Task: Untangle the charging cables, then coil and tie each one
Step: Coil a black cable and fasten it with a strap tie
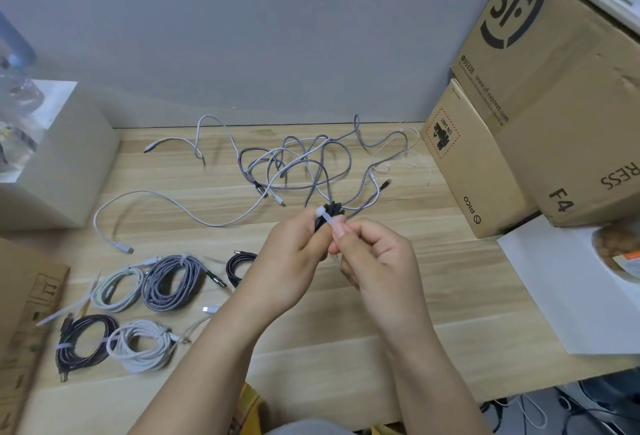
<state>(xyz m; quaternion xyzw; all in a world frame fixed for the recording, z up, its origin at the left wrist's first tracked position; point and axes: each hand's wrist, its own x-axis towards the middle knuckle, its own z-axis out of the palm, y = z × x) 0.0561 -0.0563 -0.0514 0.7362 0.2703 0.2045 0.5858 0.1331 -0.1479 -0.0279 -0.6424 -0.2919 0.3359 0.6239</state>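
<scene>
— Both hands were up over the wooden table (346, 348): left hand (294, 254) gripped a coiled black cable (329, 214), right hand (374, 254) pinched its white tie (327, 216).

— Boxes?

— Cardboard boxes (554, 88) stayed shut; couldn't see inside.

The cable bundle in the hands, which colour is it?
Black, bound by a white tie; the cable bundle shows in the head view.
</scene>
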